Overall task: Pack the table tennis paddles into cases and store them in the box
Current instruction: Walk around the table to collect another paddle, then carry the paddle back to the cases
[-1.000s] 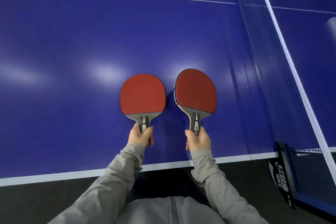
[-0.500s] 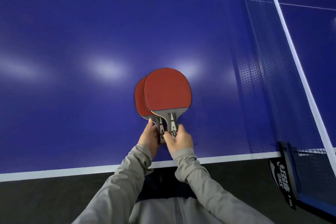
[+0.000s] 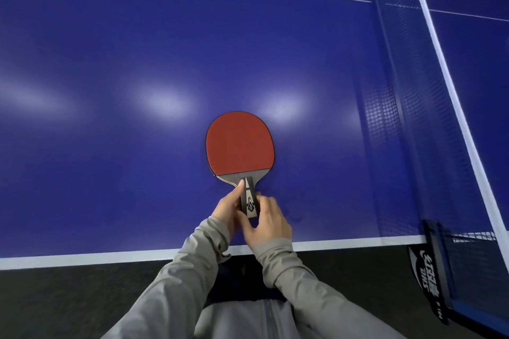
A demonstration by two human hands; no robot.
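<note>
Red rubber faces up at us from the paddles [image 3: 240, 143], which we hold stacked one on the other so that only a thin dark edge of the lower one shows along the left rim of the top blade. We keep them just above the blue table [image 3: 137, 63], near its white front edge line and well to the left of the net [image 3: 385, 124]. Our left hand [image 3: 226, 212] grasps the stacked handles from the left, its thumb laid up along the grip toward the blade. Our right hand [image 3: 268, 221] sits on the right of the handles, fingers curled against the grip end; we cannot tell how firmly it holds. Grey sleeves [image 3: 192, 270] cover both our arms. At the table's right corner we see the black net clamp [image 3: 429, 270] with white lettering.
</note>
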